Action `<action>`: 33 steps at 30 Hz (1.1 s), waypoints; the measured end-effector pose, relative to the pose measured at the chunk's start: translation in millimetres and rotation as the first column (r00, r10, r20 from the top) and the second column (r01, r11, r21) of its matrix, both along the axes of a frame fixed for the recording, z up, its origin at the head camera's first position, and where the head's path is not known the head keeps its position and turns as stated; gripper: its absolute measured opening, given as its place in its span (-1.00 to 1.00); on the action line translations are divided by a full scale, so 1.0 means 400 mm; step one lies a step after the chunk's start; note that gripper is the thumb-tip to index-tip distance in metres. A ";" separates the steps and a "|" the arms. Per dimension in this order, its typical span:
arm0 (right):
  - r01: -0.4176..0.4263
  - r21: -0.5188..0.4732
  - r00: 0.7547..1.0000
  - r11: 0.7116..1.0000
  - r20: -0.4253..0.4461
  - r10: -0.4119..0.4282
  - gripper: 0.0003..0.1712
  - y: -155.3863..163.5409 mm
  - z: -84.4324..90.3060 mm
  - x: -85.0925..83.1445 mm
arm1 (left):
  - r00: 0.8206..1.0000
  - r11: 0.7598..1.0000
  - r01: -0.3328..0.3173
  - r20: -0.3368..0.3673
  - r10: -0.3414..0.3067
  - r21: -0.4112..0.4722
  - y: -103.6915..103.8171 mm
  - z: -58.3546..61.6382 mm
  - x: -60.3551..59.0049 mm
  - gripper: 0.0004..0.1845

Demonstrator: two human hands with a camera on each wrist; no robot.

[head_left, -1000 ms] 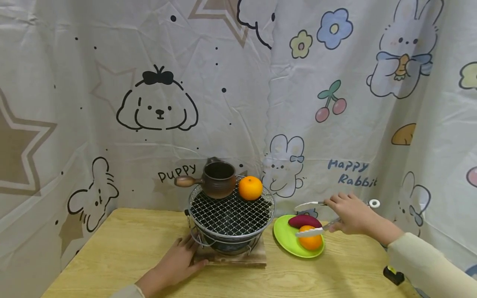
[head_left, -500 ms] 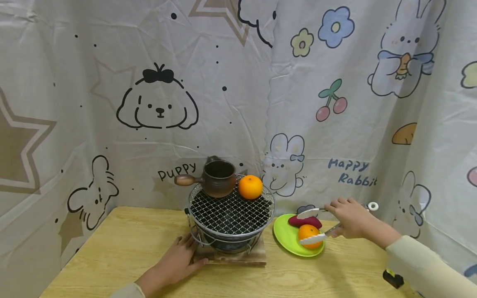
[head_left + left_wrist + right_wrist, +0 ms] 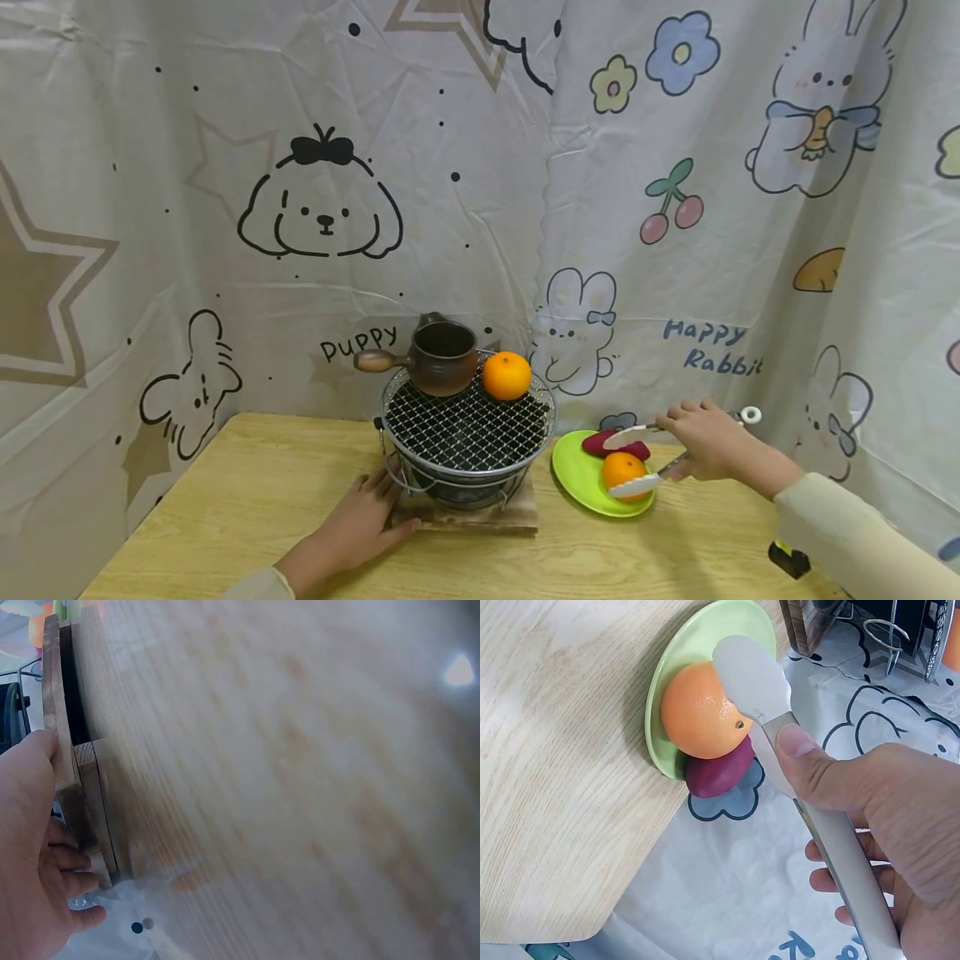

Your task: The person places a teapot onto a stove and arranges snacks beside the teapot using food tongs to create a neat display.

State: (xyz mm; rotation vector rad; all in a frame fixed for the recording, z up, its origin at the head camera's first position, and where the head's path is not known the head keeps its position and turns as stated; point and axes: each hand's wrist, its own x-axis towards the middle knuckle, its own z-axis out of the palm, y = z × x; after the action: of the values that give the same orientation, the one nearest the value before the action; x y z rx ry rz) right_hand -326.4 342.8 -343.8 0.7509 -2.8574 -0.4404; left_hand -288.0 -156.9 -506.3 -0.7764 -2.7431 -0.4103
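My right hand (image 3: 708, 442) holds tongs (image 3: 750, 679) with white scalloped heads, the thumb on one arm and the fingers on the other. Their jaws stand apart over a green plate (image 3: 577, 479). An orange (image 3: 621, 472) on that plate lies between them, one head overlapping its near side. Behind it lies a dark red sweet-potato-shaped thing (image 3: 718, 771), partly covered by the other head. My left hand (image 3: 356, 521) rests at the left corner of a wooden board (image 3: 480, 518) under a round grill (image 3: 457, 429), thumb along the front edge, fingers at the side.
On the grill mesh stand a brown side-handled clay pot (image 3: 442, 367) and a second orange (image 3: 507, 376). A black-and-yellow object (image 3: 789, 558) sits at the table's right edge. A printed curtain (image 3: 465, 208) hangs right behind the table (image 3: 247, 500).
The tongs have come lower over the plate, their far head now in front of the dark red thing and the near head lower on the orange. The left hand stays at the board.
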 end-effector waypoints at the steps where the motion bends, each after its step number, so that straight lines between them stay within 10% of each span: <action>1: 0.003 0.002 1.000 1.000 0.001 -0.003 -0.26 0.001 -0.002 -0.001 | 1.000 1.000 -0.001 0.003 0.001 0.000 0.000 0.001 0.001 -0.10; 33: 0.006 0.050 1.000 0.999 -0.005 -0.006 -0.29 0.011 -0.023 -0.006 | 1.000 1.000 -0.004 0.005 0.004 0.001 -0.001 0.000 0.002 -0.11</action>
State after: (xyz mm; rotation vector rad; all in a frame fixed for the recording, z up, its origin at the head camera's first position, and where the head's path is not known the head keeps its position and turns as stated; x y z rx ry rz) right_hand -328.8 347.1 -353.0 0.7482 -2.8546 -0.5154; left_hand -287.4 -157.1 -506.4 -0.7706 -2.7486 -0.4128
